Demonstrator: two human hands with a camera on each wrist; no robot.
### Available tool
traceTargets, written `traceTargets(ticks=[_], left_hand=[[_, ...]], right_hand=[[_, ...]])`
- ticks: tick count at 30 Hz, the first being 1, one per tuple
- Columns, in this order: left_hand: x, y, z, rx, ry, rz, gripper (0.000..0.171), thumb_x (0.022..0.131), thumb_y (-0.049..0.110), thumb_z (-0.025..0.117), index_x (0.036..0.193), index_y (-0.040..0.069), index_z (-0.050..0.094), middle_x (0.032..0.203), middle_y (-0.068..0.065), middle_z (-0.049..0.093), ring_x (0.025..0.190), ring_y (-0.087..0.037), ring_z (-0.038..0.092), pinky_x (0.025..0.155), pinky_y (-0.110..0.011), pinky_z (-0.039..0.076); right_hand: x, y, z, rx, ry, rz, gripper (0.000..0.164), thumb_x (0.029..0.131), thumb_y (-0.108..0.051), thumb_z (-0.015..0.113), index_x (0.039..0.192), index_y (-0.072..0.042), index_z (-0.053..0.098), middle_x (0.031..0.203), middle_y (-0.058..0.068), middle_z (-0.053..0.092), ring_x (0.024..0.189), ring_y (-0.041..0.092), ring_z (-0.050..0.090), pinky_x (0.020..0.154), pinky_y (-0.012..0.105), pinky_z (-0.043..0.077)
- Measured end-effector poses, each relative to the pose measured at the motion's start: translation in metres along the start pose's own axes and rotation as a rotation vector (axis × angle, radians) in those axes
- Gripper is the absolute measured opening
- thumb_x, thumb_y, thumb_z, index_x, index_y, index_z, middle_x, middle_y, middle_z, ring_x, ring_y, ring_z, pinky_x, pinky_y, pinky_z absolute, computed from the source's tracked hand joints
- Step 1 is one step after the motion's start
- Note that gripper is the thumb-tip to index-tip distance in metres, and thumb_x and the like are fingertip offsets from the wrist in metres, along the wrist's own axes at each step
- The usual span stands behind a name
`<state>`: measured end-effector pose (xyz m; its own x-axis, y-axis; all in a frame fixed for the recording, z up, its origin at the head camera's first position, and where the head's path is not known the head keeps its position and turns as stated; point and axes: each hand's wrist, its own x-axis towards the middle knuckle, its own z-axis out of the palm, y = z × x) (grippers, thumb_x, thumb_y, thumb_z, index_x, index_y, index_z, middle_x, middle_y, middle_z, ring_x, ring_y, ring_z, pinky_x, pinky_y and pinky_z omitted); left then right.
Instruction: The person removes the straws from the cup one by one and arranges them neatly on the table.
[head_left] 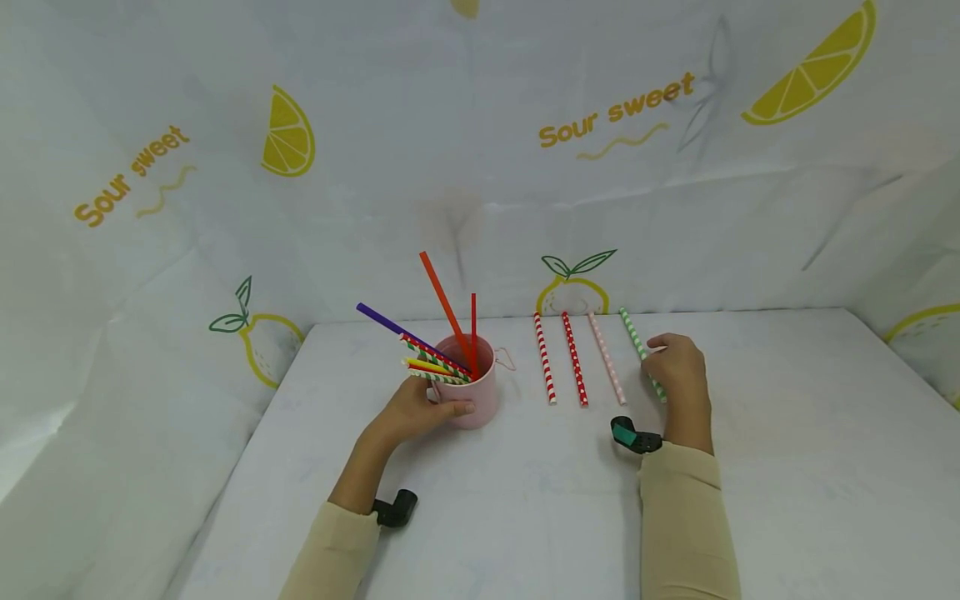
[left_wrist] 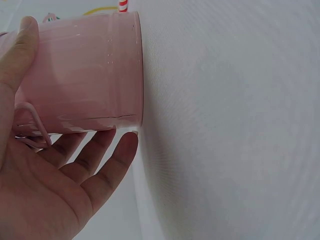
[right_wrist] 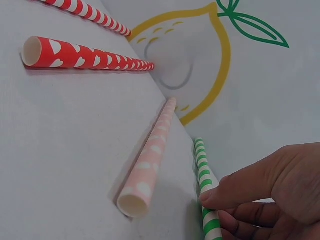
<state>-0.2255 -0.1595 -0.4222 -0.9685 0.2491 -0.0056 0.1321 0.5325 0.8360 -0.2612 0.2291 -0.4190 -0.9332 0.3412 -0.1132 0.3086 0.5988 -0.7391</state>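
My left hand point(head_left: 411, 410) holds a pink metal cup point(head_left: 477, 406) that stands upright on the table. In the left wrist view the thumb lies along one side of the cup point(left_wrist: 80, 75), the fingers at the other side near a small wire handle point(left_wrist: 37, 122). Several colored straws lean out of the cup, among them an orange straw point(head_left: 441, 287) and a purple straw point(head_left: 382, 321). Further right, my right hand point(head_left: 678, 367) pinches a green-and-white striped straw point(right_wrist: 202, 165) between thumb and fingers. That straw lies along the table near the back edge.
Left of the right hand, three straws lie in a row: a red-striped straw point(head_left: 544, 358), a red straw with white hearts point(head_left: 574, 358) and a pale pink straw point(head_left: 606, 358). Behind the white table point(head_left: 525, 500) rises a lemon-printed sheet point(head_left: 390, 208).
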Motion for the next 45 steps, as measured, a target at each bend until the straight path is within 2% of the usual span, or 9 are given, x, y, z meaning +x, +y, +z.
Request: traceTargets(ticks=[7, 13, 20, 24, 29, 34, 40, 45], left_hand=[[0.0, -0.001, 0.0, -0.002, -0.002, 0.029, 0.083, 0.078, 0.041, 0.086, 0.147, 0.017, 0.045, 0.139, -0.001, 0.054, 0.136, -0.027, 0.042, 0.102, -0.057, 0.045], [0.0, 0.0, -0.001, -0.003, -0.007, 0.023, 0.083, 0.078, 0.041, 0.087, 0.146, 0.018, 0.045, 0.138, 0.001, 0.055, 0.134, -0.025, 0.043, 0.102, -0.055, 0.046], [0.0, -0.001, -0.001, 0.0, -0.005, 0.02, 0.081, 0.078, 0.042, 0.086, 0.144, 0.018, 0.047, 0.136, 0.001, 0.056, 0.132, -0.025, 0.045, 0.1, -0.054, 0.047], [0.0, -0.001, -0.001, 0.003, -0.001, 0.009, 0.08, 0.078, 0.042, 0.086, 0.144, 0.017, 0.048, 0.136, 0.0, 0.056, 0.132, -0.025, 0.045, 0.099, -0.054, 0.048], [-0.001, 0.001, -0.001, -0.005, 0.007, 0.014, 0.08, 0.078, 0.041, 0.087, 0.143, 0.017, 0.049, 0.136, -0.001, 0.056, 0.131, -0.026, 0.046, 0.097, -0.053, 0.05], [-0.001, 0.002, -0.001, -0.009, 0.016, 0.011, 0.081, 0.077, 0.04, 0.087, 0.144, 0.017, 0.048, 0.138, -0.003, 0.055, 0.135, -0.028, 0.043, 0.099, -0.056, 0.047], [-0.001, 0.0, -0.001, -0.016, 0.015, -0.014, 0.082, 0.077, 0.04, 0.088, 0.144, 0.016, 0.048, 0.141, -0.004, 0.054, 0.139, -0.03, 0.039, 0.103, -0.06, 0.042], [0.0, -0.001, -0.001, -0.029, 0.005, -0.032, 0.084, 0.076, 0.042, 0.087, 0.145, 0.017, 0.047, 0.143, -0.004, 0.052, 0.141, -0.031, 0.036, 0.104, -0.061, 0.041]], right_hand=[[0.0, -0.001, 0.0, -0.005, -0.015, 0.002, 0.044, 0.088, 0.001, 0.056, 0.132, 0.007, 0.057, 0.117, 0.028, 0.061, 0.098, 0.037, 0.055, 0.077, 0.046, 0.049], [0.0, -0.003, 0.0, -0.014, -0.03, -0.005, 0.046, 0.088, 0.001, 0.054, 0.134, 0.006, 0.055, 0.119, 0.028, 0.059, 0.1, 0.039, 0.054, 0.08, 0.049, 0.049], [0.0, -0.003, 0.001, -0.014, -0.013, -0.007, 0.045, 0.087, 0.003, 0.056, 0.132, 0.007, 0.057, 0.112, 0.027, 0.062, 0.094, 0.037, 0.055, 0.075, 0.046, 0.049], [-0.002, -0.005, -0.001, -0.008, -0.024, -0.013, 0.045, 0.09, 0.0, 0.057, 0.135, 0.006, 0.055, 0.119, 0.028, 0.059, 0.099, 0.038, 0.055, 0.081, 0.05, 0.05], [-0.007, -0.017, -0.015, 0.027, -0.014, -0.101, 0.049, 0.095, -0.01, 0.06, 0.141, 0.005, 0.05, 0.13, 0.029, 0.054, 0.114, 0.045, 0.052, 0.095, 0.059, 0.047], [-0.015, -0.035, -0.023, 0.056, 0.041, -0.211, 0.048, 0.096, -0.014, 0.06, 0.141, 0.002, 0.051, 0.128, 0.026, 0.058, 0.119, 0.046, 0.051, 0.097, 0.061, 0.044], [-0.026, -0.055, -0.019, 0.076, 0.082, -0.269, 0.044, 0.098, -0.014, 0.058, 0.139, -0.001, 0.055, 0.124, 0.024, 0.061, 0.118, 0.042, 0.054, 0.097, 0.059, 0.047], [-0.033, -0.07, -0.011, 0.073, 0.086, -0.368, 0.04, 0.098, -0.014, 0.056, 0.136, -0.001, 0.058, 0.119, 0.023, 0.063, 0.114, 0.041, 0.057, 0.094, 0.057, 0.049]])
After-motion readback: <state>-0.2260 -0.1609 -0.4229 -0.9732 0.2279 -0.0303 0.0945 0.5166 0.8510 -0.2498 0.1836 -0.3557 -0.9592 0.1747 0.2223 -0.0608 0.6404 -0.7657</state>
